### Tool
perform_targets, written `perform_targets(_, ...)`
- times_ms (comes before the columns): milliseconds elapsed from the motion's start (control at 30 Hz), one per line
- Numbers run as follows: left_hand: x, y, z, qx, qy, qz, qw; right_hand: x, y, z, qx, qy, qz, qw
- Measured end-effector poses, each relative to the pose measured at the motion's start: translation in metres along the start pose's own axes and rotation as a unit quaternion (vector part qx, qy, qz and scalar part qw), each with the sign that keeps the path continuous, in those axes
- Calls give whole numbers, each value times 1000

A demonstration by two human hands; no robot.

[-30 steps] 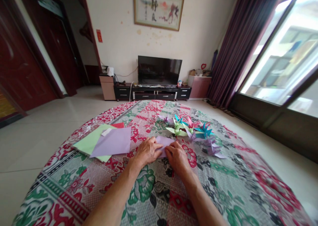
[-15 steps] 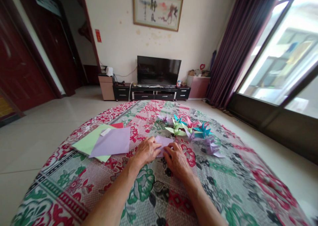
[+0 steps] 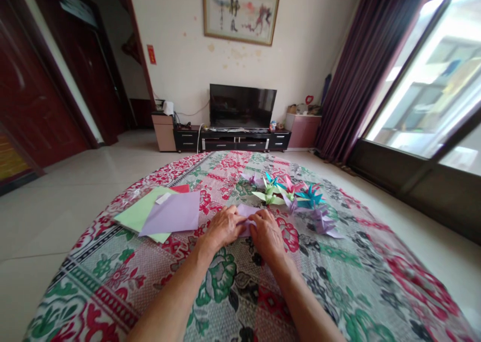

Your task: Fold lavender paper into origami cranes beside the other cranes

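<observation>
A purple sheet of origami paper [image 3: 247, 210], partly folded, lies on the flowered tablecloth [image 3: 296, 292] between my hands. My left hand [image 3: 226, 225] presses on its left side with the fingers bent and closed on it. From the right, my right hand [image 3: 266, 231] pinches the near part of the same paper, its fingertips close to the left ones. The fingers cover much of the sheet, so the exact fold cannot be made out. Beyond my right hand stand several folded paper cranes, among them a green one [image 3: 269, 195], a blue one [image 3: 311, 196] and a purple one [image 3: 323, 221].
On the left of the round table lies a stack of square paper, with a purple sheet [image 3: 175, 214] over a light green sheet [image 3: 137, 214]. A small white piece [image 3: 163, 198] rests on it. Past the table, a television [image 3: 242, 106] stands on a low cabinet [image 3: 221, 140].
My right hand has shifted slightly, its fingertips now closer to the left ones over the paper. The whole view has moved a little; the stack and the cranes stay put.
</observation>
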State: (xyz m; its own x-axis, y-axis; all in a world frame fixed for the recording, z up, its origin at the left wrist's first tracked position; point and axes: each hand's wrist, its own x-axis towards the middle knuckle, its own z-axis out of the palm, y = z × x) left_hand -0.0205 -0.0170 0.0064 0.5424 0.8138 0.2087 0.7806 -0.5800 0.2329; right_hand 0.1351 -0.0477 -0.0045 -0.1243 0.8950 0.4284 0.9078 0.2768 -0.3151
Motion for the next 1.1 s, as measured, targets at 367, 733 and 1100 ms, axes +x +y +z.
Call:
perform_targets(367,0,-1,0,-17,5,-3,1000,14,-9,5,107,-34,-34,993)
perform_targets(733,0,-10,-14,-113,-23,-17,993,12,-9,16,101,-3,17,995)
perform_targets(1100,-37,-49,-63,-242,-135,-163,947,5,-21,15,72,9,11,997)
